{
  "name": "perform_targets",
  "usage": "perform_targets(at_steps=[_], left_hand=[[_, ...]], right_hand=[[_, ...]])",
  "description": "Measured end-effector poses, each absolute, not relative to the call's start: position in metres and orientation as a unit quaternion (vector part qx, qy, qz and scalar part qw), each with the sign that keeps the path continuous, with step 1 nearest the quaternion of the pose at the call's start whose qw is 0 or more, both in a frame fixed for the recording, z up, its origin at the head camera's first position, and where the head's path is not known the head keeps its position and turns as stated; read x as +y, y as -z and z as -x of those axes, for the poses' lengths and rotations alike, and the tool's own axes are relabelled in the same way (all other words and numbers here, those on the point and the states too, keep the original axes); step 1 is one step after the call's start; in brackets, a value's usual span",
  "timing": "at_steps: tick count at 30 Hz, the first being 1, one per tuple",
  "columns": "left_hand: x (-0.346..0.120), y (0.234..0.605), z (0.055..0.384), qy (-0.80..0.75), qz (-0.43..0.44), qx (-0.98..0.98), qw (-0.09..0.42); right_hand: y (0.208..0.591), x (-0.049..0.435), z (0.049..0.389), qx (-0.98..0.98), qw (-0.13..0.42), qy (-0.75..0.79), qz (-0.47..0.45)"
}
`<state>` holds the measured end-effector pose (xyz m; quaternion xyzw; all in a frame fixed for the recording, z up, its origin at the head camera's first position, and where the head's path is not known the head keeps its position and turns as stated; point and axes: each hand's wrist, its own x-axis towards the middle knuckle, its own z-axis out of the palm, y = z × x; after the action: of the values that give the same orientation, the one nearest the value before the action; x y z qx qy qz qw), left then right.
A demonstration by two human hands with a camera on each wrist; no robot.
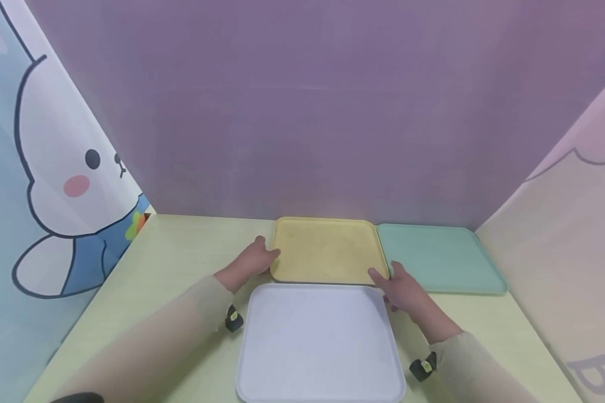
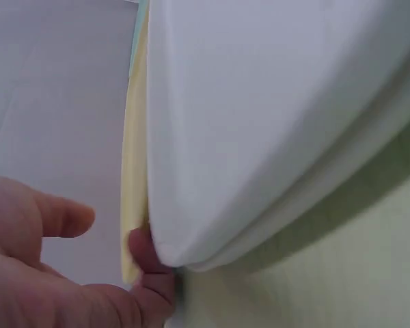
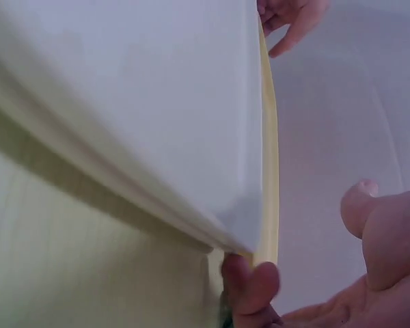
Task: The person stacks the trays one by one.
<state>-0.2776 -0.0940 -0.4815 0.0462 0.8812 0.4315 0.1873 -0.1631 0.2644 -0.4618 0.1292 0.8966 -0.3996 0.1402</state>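
Note:
A yellow tray point(image 1: 327, 249) lies flat on the table at the back wall. A white tray point(image 1: 320, 341) sits right in front of it, nearer to the person. My left hand point(image 1: 254, 258) is at the yellow tray's left edge, its thumb spread away from its fingers. In the left wrist view the fingertips point(image 2: 145, 249) are at the yellow tray's edge, beside the white tray's corner. My right hand point(image 1: 402, 288) is at the yellow tray's front right corner. Its thumb stands raised, and its fingertips point(image 3: 256, 283) are bent at the trays' corner in the right wrist view.
A green tray point(image 1: 441, 260) lies to the right, against the yellow tray. The pale table point(image 1: 196, 240) ends at a purple back wall point(image 1: 302, 123). Printed curtains hang on the left and right sides. Each sleeve carries a small dark wrist camera point(image 1: 234, 319).

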Motion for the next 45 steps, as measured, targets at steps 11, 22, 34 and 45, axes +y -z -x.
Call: perform_targets(at_steps=[11, 22, 34, 45], left_hand=[[-0.094, 0.486, 0.286, -0.562, -0.064, 0.791, 0.233], [-0.097, 0.486, 0.277, -0.565, -0.144, 0.777, 0.237], [-0.111, 0.482, 0.272, -0.555, -0.178, 0.764, 0.277], [-0.134, 0.452, 0.237, -0.552, -0.209, 0.766, 0.257]], right_hand=[[0.45, 0.273, 0.169, 0.843, 0.116, 0.495, -0.176], [0.463, 0.295, 0.192, 0.813, 0.1, 0.546, -0.177], [0.464, 0.306, 0.2, 0.8, 0.102, 0.578, -0.124], [0.442, 0.301, 0.163, 0.775, 0.071, 0.625, -0.059]])
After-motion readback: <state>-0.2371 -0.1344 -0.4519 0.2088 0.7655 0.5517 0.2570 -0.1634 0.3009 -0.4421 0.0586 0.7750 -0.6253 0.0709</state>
